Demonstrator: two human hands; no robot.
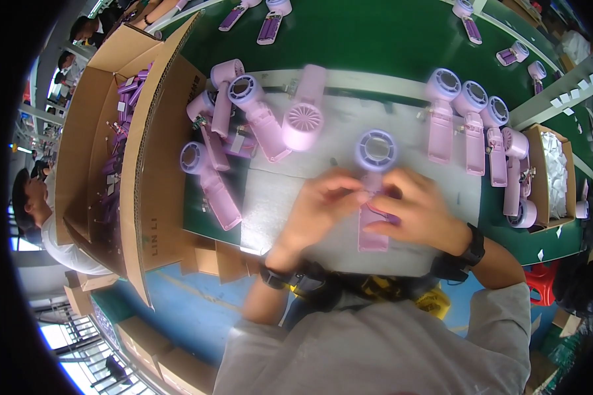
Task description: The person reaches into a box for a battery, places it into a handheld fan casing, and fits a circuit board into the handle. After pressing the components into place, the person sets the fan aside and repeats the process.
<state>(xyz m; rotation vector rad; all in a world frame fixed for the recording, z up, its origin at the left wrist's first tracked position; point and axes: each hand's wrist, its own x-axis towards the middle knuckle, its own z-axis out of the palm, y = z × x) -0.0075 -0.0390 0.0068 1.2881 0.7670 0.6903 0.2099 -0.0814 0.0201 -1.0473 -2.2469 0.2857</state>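
A pink handheld fan [373, 238] with a lilac ring head lies on the pale work mat [270, 210] in front of me, its handle opened up. My left hand [328, 205] is at the fan's neck from the left, fingertips pinched together; what they hold is too small and blurred to name. From the right, my right hand [418, 209] curls its fingers and thumb about the upper handle. A bit of red wire [375, 209] shows between the hands. Both hands are slightly smeared by motion.
At left stands a tall open cardboard box [168, 151] of purple parts. Several pink fans [265, 128] lie beyond my left hand, and another row [474, 131] beyond my right. A small carton [537, 171] holds white pieces. More fans lie on the green belt [362, 39].
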